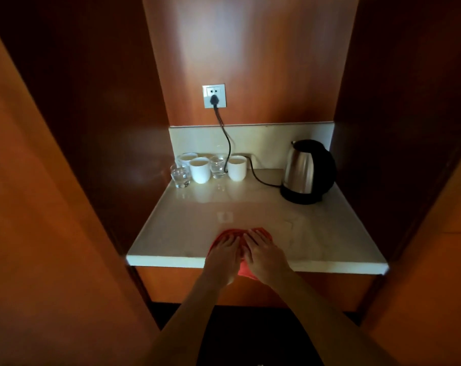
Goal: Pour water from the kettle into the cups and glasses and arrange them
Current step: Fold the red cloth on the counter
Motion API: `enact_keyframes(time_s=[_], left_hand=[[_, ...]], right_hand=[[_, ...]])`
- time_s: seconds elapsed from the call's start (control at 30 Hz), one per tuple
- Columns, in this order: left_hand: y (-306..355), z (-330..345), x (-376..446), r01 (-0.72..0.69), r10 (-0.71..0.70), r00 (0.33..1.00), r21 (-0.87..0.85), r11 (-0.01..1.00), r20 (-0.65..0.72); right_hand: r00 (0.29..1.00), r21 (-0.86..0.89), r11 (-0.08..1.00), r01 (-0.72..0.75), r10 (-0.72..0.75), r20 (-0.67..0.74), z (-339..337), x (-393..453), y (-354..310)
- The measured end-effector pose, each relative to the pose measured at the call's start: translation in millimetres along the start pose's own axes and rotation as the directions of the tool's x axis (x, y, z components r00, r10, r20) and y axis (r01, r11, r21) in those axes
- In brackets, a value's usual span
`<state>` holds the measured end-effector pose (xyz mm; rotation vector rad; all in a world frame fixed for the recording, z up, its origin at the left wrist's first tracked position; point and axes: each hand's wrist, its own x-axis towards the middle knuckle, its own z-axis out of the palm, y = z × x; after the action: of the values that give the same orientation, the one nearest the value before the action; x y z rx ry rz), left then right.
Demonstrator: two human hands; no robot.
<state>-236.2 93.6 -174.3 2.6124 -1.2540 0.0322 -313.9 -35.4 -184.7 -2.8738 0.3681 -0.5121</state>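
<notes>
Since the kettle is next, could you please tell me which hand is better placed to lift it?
Probably the right hand: the kettle stands at the counter's back right, on that hand's side.

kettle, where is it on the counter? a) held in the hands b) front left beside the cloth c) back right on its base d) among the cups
c: the kettle stands on its base at the counter's back right, apart from the cups, while both hands rest on the red cloth.
</notes>
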Motion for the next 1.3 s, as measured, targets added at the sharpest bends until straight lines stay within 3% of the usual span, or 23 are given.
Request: enact_keyframes(time_s=[0.27,0.37,0.6,0.77,1.07,1.3], left_hand=[[-34,-9,66,0.019,-0.021,0.998,-0.040,0.999,-0.057],[-61,-12,95,0.058,-0.062,0.995,-0.062,0.996,-0.074],[-125,-20,174,0.151,-0.156,0.986,-0.089,0.984,-0.053],[-147,-15,213,0.186,-0.190,0.981,-0.083,0.979,-0.047],[-144,-7,223,0.211,-0.222,0.970,-0.106,0.972,-0.096],[-62,6,199,0.127,-0.132,0.990,-0.122,0.984,-0.038]], right_hand=[[0.996,0.019,0.999,0.045,-0.047,0.074,18,81,16],[0.997,0.034,0.996,0.079,-0.080,0.010,35,128,14],[0.984,0.117,0.987,0.106,-0.121,0.133,68,238,17],[0.982,0.119,0.980,0.159,-0.169,0.082,79,280,25],[0.969,0.123,0.969,0.215,-0.227,0.098,72,285,34],[0.979,0.070,0.985,0.160,-0.167,0.117,30,212,81]])
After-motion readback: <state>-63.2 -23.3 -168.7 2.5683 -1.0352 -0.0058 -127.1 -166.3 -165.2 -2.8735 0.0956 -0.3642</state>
